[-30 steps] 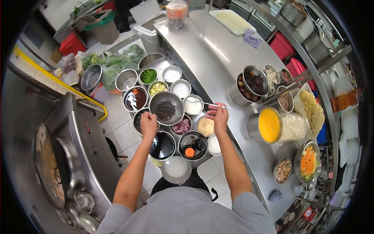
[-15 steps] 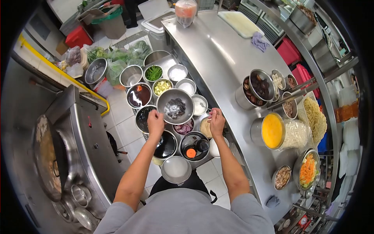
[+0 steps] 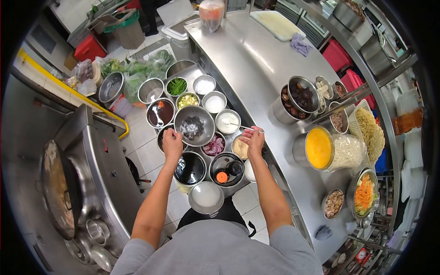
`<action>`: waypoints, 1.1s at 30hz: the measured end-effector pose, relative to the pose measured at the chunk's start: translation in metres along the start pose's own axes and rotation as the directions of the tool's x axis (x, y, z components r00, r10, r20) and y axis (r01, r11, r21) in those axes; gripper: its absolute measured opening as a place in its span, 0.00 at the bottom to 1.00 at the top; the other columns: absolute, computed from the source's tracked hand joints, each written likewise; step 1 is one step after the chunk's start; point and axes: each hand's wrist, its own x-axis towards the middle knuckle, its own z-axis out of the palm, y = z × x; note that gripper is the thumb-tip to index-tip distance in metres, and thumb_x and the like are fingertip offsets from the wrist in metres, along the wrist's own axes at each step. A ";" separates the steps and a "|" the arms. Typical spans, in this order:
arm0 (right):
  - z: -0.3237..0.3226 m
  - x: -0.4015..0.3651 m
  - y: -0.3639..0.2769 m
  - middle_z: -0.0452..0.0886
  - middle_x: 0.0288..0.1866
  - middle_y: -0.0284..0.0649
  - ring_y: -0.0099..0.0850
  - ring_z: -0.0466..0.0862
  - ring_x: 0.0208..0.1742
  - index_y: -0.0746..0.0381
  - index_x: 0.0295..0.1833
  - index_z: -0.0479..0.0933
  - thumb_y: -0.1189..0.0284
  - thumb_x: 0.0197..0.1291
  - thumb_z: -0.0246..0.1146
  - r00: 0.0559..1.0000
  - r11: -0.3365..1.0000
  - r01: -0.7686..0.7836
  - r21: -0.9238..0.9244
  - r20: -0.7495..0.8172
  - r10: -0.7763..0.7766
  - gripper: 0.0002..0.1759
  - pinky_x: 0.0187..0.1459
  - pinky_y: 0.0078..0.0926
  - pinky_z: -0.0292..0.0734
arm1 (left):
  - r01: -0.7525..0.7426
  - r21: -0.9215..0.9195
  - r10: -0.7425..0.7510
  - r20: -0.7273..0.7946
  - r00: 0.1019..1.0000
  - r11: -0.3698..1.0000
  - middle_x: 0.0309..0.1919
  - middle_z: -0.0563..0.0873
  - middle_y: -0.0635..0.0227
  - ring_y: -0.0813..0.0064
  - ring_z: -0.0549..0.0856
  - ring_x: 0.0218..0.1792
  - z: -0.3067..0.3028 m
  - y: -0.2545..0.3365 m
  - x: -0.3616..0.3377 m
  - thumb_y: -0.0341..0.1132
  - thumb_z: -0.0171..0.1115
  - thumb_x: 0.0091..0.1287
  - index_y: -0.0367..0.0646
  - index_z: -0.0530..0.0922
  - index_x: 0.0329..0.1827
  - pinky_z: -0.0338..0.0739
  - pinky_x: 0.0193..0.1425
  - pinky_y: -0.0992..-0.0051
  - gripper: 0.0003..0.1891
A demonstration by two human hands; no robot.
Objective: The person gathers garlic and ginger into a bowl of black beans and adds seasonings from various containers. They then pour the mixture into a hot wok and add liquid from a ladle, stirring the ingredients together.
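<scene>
My left hand [image 3: 173,144] pinches the near-left rim of a steel mixing bowl [image 3: 205,120], tilted slightly. Dark grey pieces [image 3: 192,128] dusted with white powder lie inside it. A thin metal spoon [image 3: 242,126] is held in my right hand [image 3: 253,140], its tip at the white powder in a small round container [image 3: 227,122]. Sliced red onion [image 3: 214,145] shows just below the bowl, and a tan powder [image 3: 239,146] sits beside my right hand. Chopped pale-green pieces [image 3: 188,101] are partly covered by the bowl.
Containers of dark sauce [image 3: 190,167], reddish-brown sauce [image 3: 161,113] and green scallions [image 3: 177,86] crowd the stand. At left is a wok [image 3: 58,188] on a stove. The steel counter [image 3: 250,59] at right bears yellow liquid [image 3: 319,147], noodles [image 3: 368,133] and shredded vegetables [image 3: 364,195].
The spoon now shows clearly in my right hand, reaching into the white powder; before, it could not be made out. My view has shifted slightly, and the bowl remains in my left hand.
</scene>
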 end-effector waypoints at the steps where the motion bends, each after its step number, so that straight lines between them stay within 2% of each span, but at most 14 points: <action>1: 0.002 -0.007 -0.012 0.81 0.38 0.48 0.32 0.83 0.31 0.65 0.54 0.68 0.66 0.76 0.46 1.000 1.000 0.022 -0.016 0.022 -0.022 0.14 0.28 0.32 0.87 | -0.010 0.018 0.010 -0.002 1.000 1.000 0.31 0.74 0.54 0.49 0.75 0.34 0.002 0.002 0.000 0.35 0.57 0.62 0.37 0.69 0.27 0.69 0.41 0.55 0.11; 5: 0.016 -0.039 -0.058 0.81 0.39 0.48 0.32 0.83 0.31 0.65 0.55 0.68 0.66 0.76 0.46 0.979 0.991 0.121 -0.060 0.172 -0.109 0.14 0.27 0.32 0.88 | -0.062 0.066 0.060 0.026 0.998 0.996 0.32 0.75 0.53 0.48 0.76 0.35 0.019 0.008 -0.006 0.37 0.57 0.62 0.37 0.70 0.28 0.70 0.41 0.54 0.11; 6: 0.022 -0.053 -0.071 0.82 0.36 0.45 0.30 0.83 0.31 0.66 0.52 0.71 0.67 0.75 0.48 0.963 0.983 0.168 -0.079 0.225 -0.146 0.13 0.29 0.28 0.85 | -0.071 0.080 0.068 0.033 0.997 0.994 0.33 0.76 0.53 0.48 0.77 0.36 0.028 0.008 -0.007 0.37 0.58 0.61 0.37 0.71 0.29 0.70 0.42 0.54 0.12; 8: 0.017 -0.071 -0.087 0.81 0.32 0.44 0.30 0.83 0.30 0.66 0.48 0.74 0.69 0.74 0.51 0.832 0.748 0.550 -0.371 0.325 -0.450 0.11 0.30 0.28 0.82 | -0.003 -0.028 0.006 0.106 0.994 1.000 0.33 0.77 0.50 0.46 0.78 0.37 0.045 0.013 -0.012 0.37 0.58 0.60 0.36 0.71 0.30 0.71 0.43 0.54 0.12; 9: 0.010 -0.080 -0.093 0.81 0.31 0.43 0.31 0.83 0.29 0.67 0.46 0.75 0.70 0.73 0.52 0.730 0.543 0.682 -0.491 0.399 -0.555 0.11 0.30 0.28 0.80 | 0.043 -0.074 -0.031 0.149 0.988 0.996 0.32 0.77 0.50 0.45 0.78 0.37 0.055 0.014 -0.013 0.37 0.59 0.60 0.36 0.71 0.30 0.71 0.43 0.54 0.12; 10: 0.003 -0.087 -0.097 0.80 0.27 0.44 0.35 0.83 0.29 0.67 0.42 0.77 0.72 0.71 0.54 0.638 0.406 0.741 -0.535 0.372 -0.674 0.09 0.33 0.30 0.77 | 0.072 -0.094 -0.054 0.177 0.983 0.993 0.32 0.77 0.49 0.45 0.78 0.37 0.064 0.014 -0.015 0.37 0.59 0.60 0.36 0.71 0.30 0.71 0.43 0.54 0.12; 12: -0.026 -0.097 -0.097 0.81 0.28 0.45 0.38 0.83 0.29 0.66 0.44 0.77 0.72 0.71 0.54 0.704 0.406 0.649 -0.643 0.304 -0.642 0.09 0.34 0.32 0.77 | 0.133 -0.133 -0.099 0.235 0.967 0.982 0.31 0.77 0.48 0.45 0.78 0.36 0.080 0.014 -0.020 0.36 0.59 0.60 0.35 0.71 0.29 0.71 0.43 0.54 0.12; 14: -0.060 -0.097 -0.079 0.82 0.31 0.46 0.40 0.83 0.30 0.65 0.46 0.78 0.72 0.71 0.54 0.771 0.420 0.554 -0.718 0.252 -0.585 0.10 0.36 0.34 0.77 | 0.086 -0.146 -0.052 0.220 0.974 0.986 0.31 0.76 0.50 0.46 0.77 0.36 0.078 0.023 -0.027 0.37 0.59 0.60 0.35 0.70 0.29 0.70 0.42 0.55 0.12; 17: -0.104 -0.090 -0.034 0.81 0.29 0.41 0.26 0.79 0.24 0.66 0.48 0.77 0.72 0.73 0.53 0.698 0.269 0.624 -0.734 0.369 -0.614 0.10 0.29 0.26 0.75 | 0.076 -0.177 -0.035 0.222 0.974 0.981 0.31 0.76 0.51 0.48 0.76 0.35 0.073 0.025 -0.029 0.36 0.60 0.60 0.35 0.70 0.30 0.70 0.42 0.57 0.12; 18: -0.107 -0.095 -0.027 0.83 0.33 0.46 0.38 0.83 0.29 0.65 0.47 0.78 0.70 0.73 0.53 0.772 0.352 0.564 -0.747 0.327 -0.545 0.11 0.35 0.34 0.79 | 0.073 -0.174 -0.033 0.221 0.975 0.982 0.31 0.76 0.51 0.48 0.76 0.35 0.070 0.024 -0.028 0.36 0.60 0.60 0.35 0.70 0.30 0.70 0.42 0.57 0.12; 25: -0.108 -0.100 0.001 0.80 0.32 0.41 0.23 0.79 0.27 0.68 0.49 0.73 0.71 0.76 0.49 0.922 0.819 0.339 -0.463 -0.011 -0.388 0.12 0.27 0.24 0.84 | 0.090 -0.232 -0.036 0.228 0.973 0.968 0.27 0.74 0.55 0.57 0.74 0.29 0.060 0.008 -0.022 0.35 0.58 0.61 0.35 0.68 0.28 0.70 0.38 0.60 0.12; 28: -0.103 -0.099 0.007 0.78 0.32 0.41 0.24 0.79 0.27 0.68 0.49 0.72 0.70 0.76 0.48 0.946 0.896 0.265 -0.355 -0.086 -0.314 0.12 0.26 0.27 0.86 | 0.076 -0.207 -0.028 0.230 0.973 0.975 0.28 0.73 0.56 0.60 0.75 0.29 0.046 0.019 -0.025 0.34 0.58 0.62 0.36 0.68 0.28 0.70 0.38 0.61 0.12; 31: -0.103 -0.093 0.012 0.78 0.32 0.42 0.26 0.80 0.28 0.66 0.50 0.70 0.68 0.76 0.47 0.961 0.951 0.193 -0.243 -0.151 -0.234 0.12 0.26 0.30 0.87 | 0.159 -0.258 -0.087 0.269 0.959 0.953 0.29 0.74 0.55 0.56 0.76 0.30 0.034 0.038 -0.030 0.34 0.57 0.62 0.36 0.68 0.28 0.71 0.39 0.59 0.11; 33: -0.105 -0.090 0.009 0.78 0.33 0.43 0.27 0.80 0.28 0.66 0.51 0.69 0.67 0.76 0.47 0.963 0.986 0.133 -0.101 -0.220 -0.152 0.12 0.26 0.30 0.87 | 0.047 -0.188 -0.004 0.224 0.975 0.981 0.30 0.75 0.54 0.54 0.77 0.32 0.038 0.026 -0.026 0.33 0.57 0.63 0.35 0.68 0.28 0.71 0.41 0.58 0.11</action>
